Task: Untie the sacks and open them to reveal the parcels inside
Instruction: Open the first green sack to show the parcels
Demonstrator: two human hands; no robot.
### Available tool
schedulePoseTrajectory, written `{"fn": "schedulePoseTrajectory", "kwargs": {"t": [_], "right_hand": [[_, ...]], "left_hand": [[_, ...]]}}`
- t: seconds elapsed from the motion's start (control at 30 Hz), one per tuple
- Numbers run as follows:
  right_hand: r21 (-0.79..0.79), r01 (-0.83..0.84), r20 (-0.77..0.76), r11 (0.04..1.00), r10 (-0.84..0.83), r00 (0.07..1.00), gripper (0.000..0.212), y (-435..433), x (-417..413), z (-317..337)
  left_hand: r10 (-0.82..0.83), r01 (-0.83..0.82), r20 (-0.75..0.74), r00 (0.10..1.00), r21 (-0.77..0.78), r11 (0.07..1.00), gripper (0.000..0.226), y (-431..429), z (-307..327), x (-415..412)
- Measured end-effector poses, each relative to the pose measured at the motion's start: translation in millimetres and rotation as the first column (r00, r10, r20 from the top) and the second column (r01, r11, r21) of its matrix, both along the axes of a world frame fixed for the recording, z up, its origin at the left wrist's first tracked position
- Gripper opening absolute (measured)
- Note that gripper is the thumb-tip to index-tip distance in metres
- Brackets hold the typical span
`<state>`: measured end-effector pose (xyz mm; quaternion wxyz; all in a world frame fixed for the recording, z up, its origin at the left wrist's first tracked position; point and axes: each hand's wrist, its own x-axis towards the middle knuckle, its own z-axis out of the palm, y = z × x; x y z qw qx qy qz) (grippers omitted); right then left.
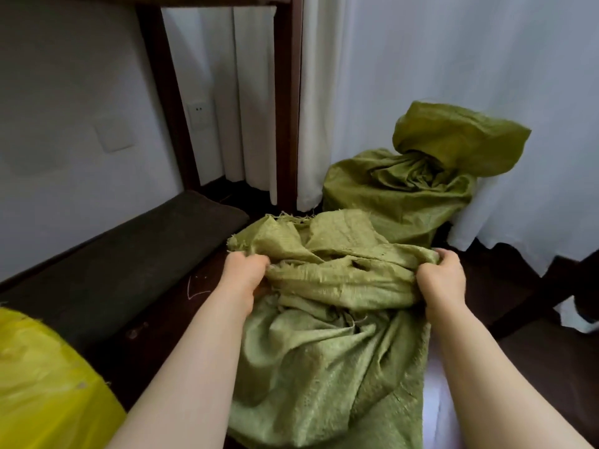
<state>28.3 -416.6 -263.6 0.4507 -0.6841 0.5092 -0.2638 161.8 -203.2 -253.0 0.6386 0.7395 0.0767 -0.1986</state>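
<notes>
You are gripping the near sack's [327, 319] mouth, left hand [244, 270] and right hand [442, 280] both bunching cloth; next, be spreading it wide; no parcels showing yet.

Seeming to be a room in a home: seeing white curtains [421, 59] hanging beyond the right hand [442, 277], a dark wood frame [288, 108] and wall socket [198, 109] beyond the left hand [246, 270], a dark mat [129, 254] lying to its left.
</notes>
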Motion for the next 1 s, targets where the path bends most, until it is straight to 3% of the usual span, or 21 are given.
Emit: {"fn": "schedulePoseTrajectory", "kwargs": {"t": [0.07, 0.1, 0.17, 0.2, 0.27, 0.33, 0.47, 0.57, 0.67, 0.73, 0.8, 0.9, 1.0], "right_hand": [[-0.291, -0.234, -0.448, 0.928, 0.084, 0.890, 0.076, 14, -3, 18], [-0.454, -0.356, -0.540, 0.817, 0.065, 0.839, 0.080, 21, -3, 25], [-0.643, -0.485, -0.471, 0.592, 0.193, 0.861, 0.067, 35, 3, 37], [-0.624, -0.536, -0.427, 0.569, 0.327, 0.843, 0.054, 41, 7, 40], [-0.404, -0.654, -0.423, 0.639, 0.503, 0.753, 0.037, 57, 14, 38], [-0.236, -0.708, -0.528, 0.666, 0.523, 0.668, 0.040, 70, 17, 30], [-0.117, -0.705, -0.585, 0.699, 0.525, 0.618, 0.068, 79, 17, 20], [-0.111, -0.713, -0.603, 0.692, 0.523, 0.602, 0.051, 78, 18, 18], [-0.138, -0.688, -0.584, 0.713, 0.502, 0.638, 0.035, 75, 21, 14], [-0.172, -0.660, -0.539, 0.731, 0.491, 0.685, 0.033, 75, 22, 14], [-0.198, -0.639, -0.497, 0.743, 0.486, 0.719, 0.033, 74, 23, 13], [-0.189, -0.612, -0.413, 0.768, 0.503, 0.759, 0.037, 75, 23, 13], [-0.069, -0.549, -0.130, 0.833, 0.538, 0.833, 0.025, 73, 21, 17]], "left_hand": [[-0.220, 0.168, 0.104, 0.970, 0.372, 0.913, 0.032, 5, 8, -3], [-0.315, 0.226, 0.098, 0.944, 0.506, 0.833, 0.024, 8, 16, -5], [-0.423, 0.301, 0.063, 0.904, 0.610, 0.733, 0.017, 11, 32, -7], [-0.446, 0.314, 0.060, 0.893, 0.628, 0.712, 0.021, 12, 40, -6], [-0.481, 0.313, 0.083, 0.873, 0.661, 0.682, 0.033, 15, 53, -5], [-0.497, 0.297, 0.108, 0.861, 0.688, 0.663, 0.038, 17, 66, -6], [-0.531, 0.235, 0.165, 0.831, 0.760, 0.606, 0.044, 21, 90, -13], [-0.534, 0.205, 0.213, 0.818, 0.760, 0.617, 0.043, 22, 106, -18], [-0.494, 0.030, 0.327, 0.806, 0.810, 0.586, 0.043, 21, 117, -24], [-0.478, -0.084, 0.419, 0.772, 0.812, 0.578, 0.029, 17, 121, -31], [-0.466, -0.124, 0.540, 0.701, 0.736, 0.666, 0.020, 7, 119, -39], [-0.510, 0.035, 0.601, 0.615, 0.626, 0.779, 0.020, -11, 97, -43], [-0.604, 0.182, 0.392, 0.694, 0.716, 0.674, 0.034, -26, 63, -44]]}}
